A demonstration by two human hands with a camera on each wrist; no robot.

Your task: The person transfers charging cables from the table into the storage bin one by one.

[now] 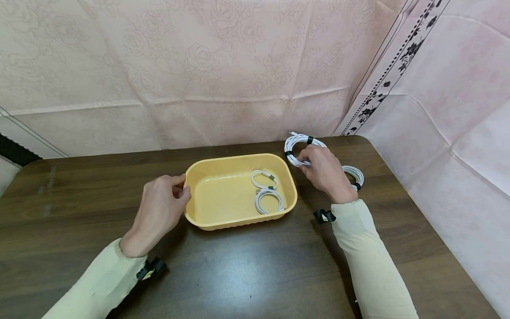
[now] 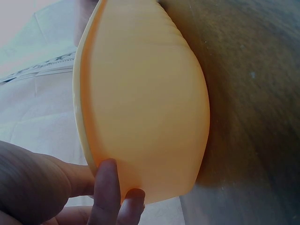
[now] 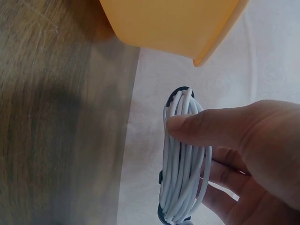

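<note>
A yellow plastic basin (image 1: pixel 223 223) stands on the dark wooden table. My left hand (image 1: pixel 161 206) pinches its left rim between thumb and fingers; in the left wrist view the fingertips press the outer wall (image 2: pixel 150 103). Inside the basin, at its right, lie a small coiled white cable (image 1: pixel 264 172) and a larger coiled cable (image 1: pixel 258 204). To the right of the basin my right hand (image 1: pixel 324 170) grips a big white cable coil (image 3: pixel 180 154) bound with black straps, held up off the table. Another coiled white cable (image 1: pixel 357 173) lies behind the right wrist, partly hidden.
A pale floral cloth (image 1: pixel 207 79) hangs along the table's back edge, and another sheet (image 1: pixel 446 146) drops beside the right edge. Brown tabletop (image 1: pixel 79 230) stretches left of the basin and in front of it.
</note>
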